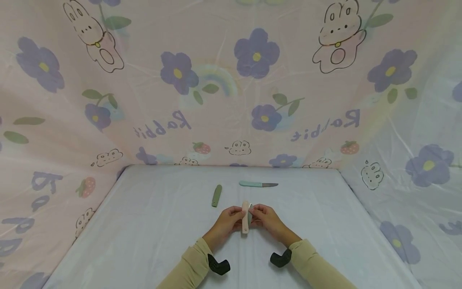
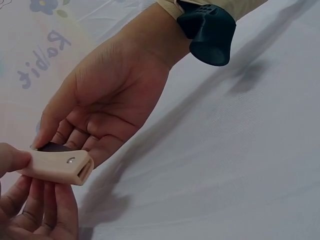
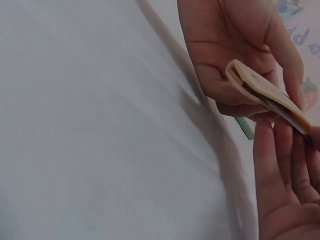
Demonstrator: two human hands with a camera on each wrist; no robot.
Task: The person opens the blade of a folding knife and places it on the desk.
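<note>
A cream folding knife is held between both hands above the white table, its handle pointing away from the body. My left hand grips the handle, thumb lying on its side, as the left wrist view shows with the slotted pivot end facing the camera. From the other side, my right hand pinches the blade, which stands partly out of the handle. In the right wrist view the handle shows its long slot, and my right fingers lie beneath it.
Further back on the table lies a green folding-knife handle, no blade showing. To its right a mint-green knife lies with its blade out, pointing right. Printed cloth walls stand around the back and sides. Both wrists carry black mounts.
</note>
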